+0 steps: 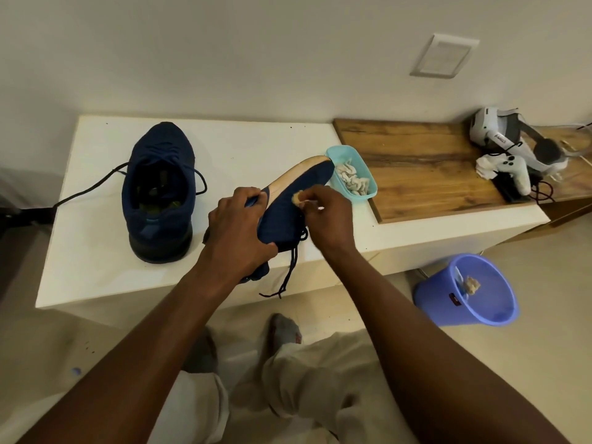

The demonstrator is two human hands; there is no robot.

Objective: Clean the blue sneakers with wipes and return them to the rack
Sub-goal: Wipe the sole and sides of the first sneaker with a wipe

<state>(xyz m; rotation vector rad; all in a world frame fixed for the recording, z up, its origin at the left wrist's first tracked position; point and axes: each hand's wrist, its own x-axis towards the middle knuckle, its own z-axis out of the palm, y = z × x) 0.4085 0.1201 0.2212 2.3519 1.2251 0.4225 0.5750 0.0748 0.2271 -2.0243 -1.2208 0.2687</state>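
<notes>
A blue sneaker (pixel 298 200) lies tipped on its side near the table's (pixel 96 251) front edge, its cloth upper turned towards the cleaner; the left hand (pixel 238 232) steadies the heel end, fingers (pixel 246 195) curled round it; the right hand (pixel 330 219) pinches a soiled wipe (pixel 298 197) against the upper. Its partner (pixel 160 193) stands upright towards the left edge; a tub (pixel 339 150) of wipes sits within reach on the right; a bin (pixel 429 302) waits on the floor.

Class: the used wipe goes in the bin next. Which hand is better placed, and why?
Right hand: it pinches the wipe, the blue bin stands on that side; the left hand grips the sneaker.
</notes>
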